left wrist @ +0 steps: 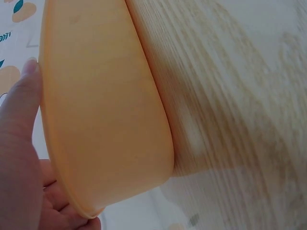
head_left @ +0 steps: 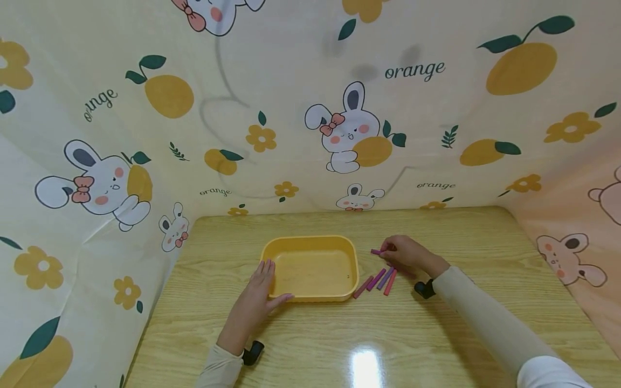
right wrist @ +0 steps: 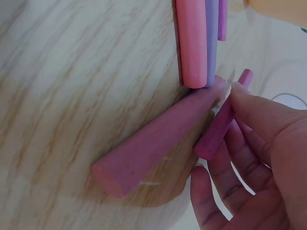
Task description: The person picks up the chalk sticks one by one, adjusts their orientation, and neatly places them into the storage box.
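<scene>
My left hand [head_left: 259, 288] lies over the near left corner of a yellow plastic tray [head_left: 310, 297]. Its fingers extend over the left rim and its thumb rests along the near rim; the left wrist view shows the tray's outer wall [left wrist: 105, 105] beside the thumb. Right of the tray, my right hand [head_left: 405, 253] pinches a magenta chalk stick [right wrist: 218, 127] between thumb and fingers. A mauve chalk stick [right wrist: 153, 139] lies on the table just below it. Pink [right wrist: 192, 43] and lavender [right wrist: 211, 43] chalk sticks lie close by.
Several chalk sticks [head_left: 375, 279] lie side by side at the tray's right near corner. The wood-grain table [head_left: 310, 345] meets a hanging cloth [head_left: 291, 81] printed with rabbits and oranges at its back and sides. Black wrist cameras [head_left: 425, 289] sit by both sleeves.
</scene>
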Tool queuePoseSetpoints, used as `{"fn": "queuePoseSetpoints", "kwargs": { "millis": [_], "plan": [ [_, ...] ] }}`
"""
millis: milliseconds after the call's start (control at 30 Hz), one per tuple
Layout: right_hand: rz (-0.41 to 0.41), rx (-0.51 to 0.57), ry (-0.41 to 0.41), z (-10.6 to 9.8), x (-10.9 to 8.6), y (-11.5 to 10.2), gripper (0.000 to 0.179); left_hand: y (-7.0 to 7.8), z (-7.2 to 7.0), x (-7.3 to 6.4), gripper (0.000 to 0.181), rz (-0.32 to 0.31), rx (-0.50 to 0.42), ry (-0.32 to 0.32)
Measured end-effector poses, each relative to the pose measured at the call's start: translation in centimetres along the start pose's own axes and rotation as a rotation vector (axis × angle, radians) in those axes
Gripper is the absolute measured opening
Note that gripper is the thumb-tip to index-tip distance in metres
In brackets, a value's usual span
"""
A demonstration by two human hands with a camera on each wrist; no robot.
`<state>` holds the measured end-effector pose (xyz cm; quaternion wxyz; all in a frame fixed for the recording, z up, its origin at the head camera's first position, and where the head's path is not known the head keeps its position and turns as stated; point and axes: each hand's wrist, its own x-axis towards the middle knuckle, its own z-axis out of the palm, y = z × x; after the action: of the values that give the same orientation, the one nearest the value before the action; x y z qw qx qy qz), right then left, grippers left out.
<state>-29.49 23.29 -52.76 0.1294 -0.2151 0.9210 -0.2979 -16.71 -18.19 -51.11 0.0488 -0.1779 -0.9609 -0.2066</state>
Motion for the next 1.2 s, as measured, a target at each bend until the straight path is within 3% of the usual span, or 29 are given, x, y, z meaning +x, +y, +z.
{"fn": "queuePoseSetpoints", "kwargs": {
  "millis": [233, 467, 633, 900, 1200],
  "plan": [
    [0.075, 0.021, 0.039, -0.2, -0.2, -0.1, 0.015, 0.0, 0.0, 0.0, 0.095, -0.010, -0.016, -0.006],
    [0.078, 0.088, 0.118, -0.5, -0.2, 0.4, 0.018, -0.2, 0.2, 0.2, 0.096, -0.007, -0.014, -0.021],
    [0.133, 0.218, 0.144, -0.9, -0.3, 0.6, 0.026, -0.4, 0.2, 0.1, 0.096, -0.001, -0.022, -0.027],
    [0.130, 0.539, 0.175, -1.6, -0.6, -0.6, 0.040, -0.4, 0.2, 0.1, 0.096, 0.007, -0.029, -0.026],
    [0.182, 0.682, 0.172, -2.0, -0.5, -3.7, 0.049, -0.5, 0.4, 0.1, 0.095, 0.039, -0.034, 0.011]
  ]
}}
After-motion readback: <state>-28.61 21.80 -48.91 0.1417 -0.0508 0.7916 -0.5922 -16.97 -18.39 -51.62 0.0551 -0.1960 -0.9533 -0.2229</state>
